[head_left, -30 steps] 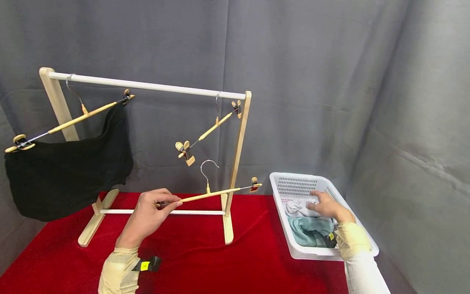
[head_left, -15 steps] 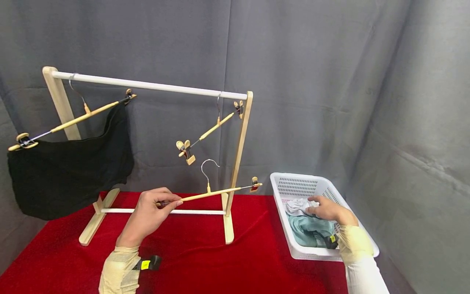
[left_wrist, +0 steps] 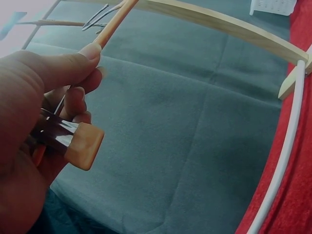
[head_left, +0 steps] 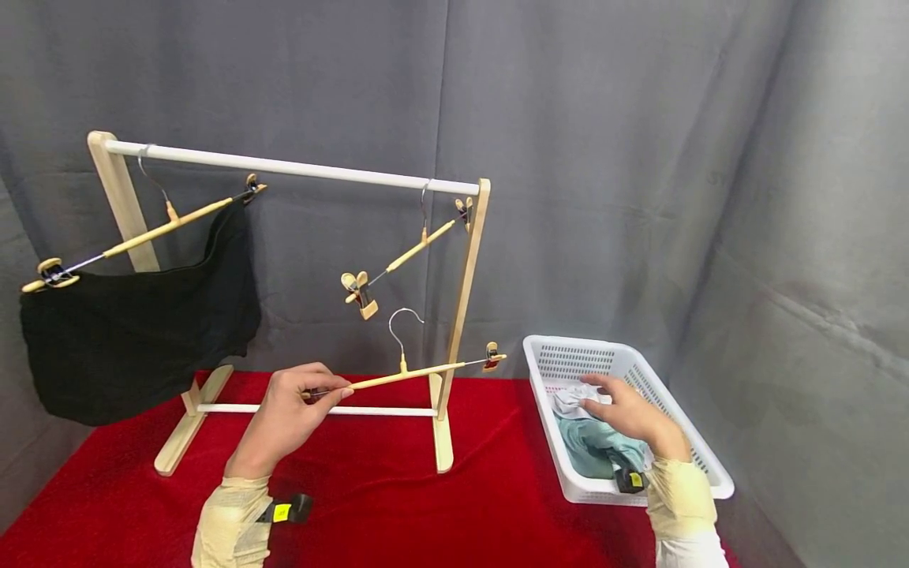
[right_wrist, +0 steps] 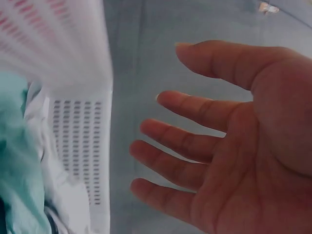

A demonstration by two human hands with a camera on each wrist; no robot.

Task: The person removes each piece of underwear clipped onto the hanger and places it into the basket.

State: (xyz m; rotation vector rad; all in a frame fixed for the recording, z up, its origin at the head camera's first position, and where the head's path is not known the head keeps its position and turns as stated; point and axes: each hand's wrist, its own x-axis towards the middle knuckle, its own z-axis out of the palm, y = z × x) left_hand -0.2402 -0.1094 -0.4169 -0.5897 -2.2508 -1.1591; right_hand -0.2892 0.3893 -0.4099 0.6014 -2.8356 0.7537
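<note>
My left hand (head_left: 287, 418) pinches one end of a wooden clip hanger (head_left: 405, 376) between thumb and fingers. Its metal hook points up, and the far end carries a clip (head_left: 491, 359). In the left wrist view, the near clip (left_wrist: 85, 146) sits beneath my fingers, partly hidden by the hand. Over the white basket (head_left: 604, 495) hovers my right hand (head_left: 628, 410), fingers spread and holding nothing. A white cloth (head_left: 568, 401) and a teal cloth (head_left: 588, 446) lie crumpled inside. The right wrist view shows bare, extended fingers (right_wrist: 183, 139) beside the basket's slotted wall (right_wrist: 75, 141).
A wooden rack with a white top bar (head_left: 298, 168) stands at the left on a red cloth (head_left: 398, 513). From it hang a black garment (head_left: 142, 331) clipped to one hanger and a bare clip hanger (head_left: 419, 246). Grey curtains (head_left: 604, 158) close off the back and sides.
My right hand dips toward the white cloth, then shifts slightly left and nearer to me with its thumb and fingers spread. My left hand keeps its hold on the hanger. The head view shifts slightly.
</note>
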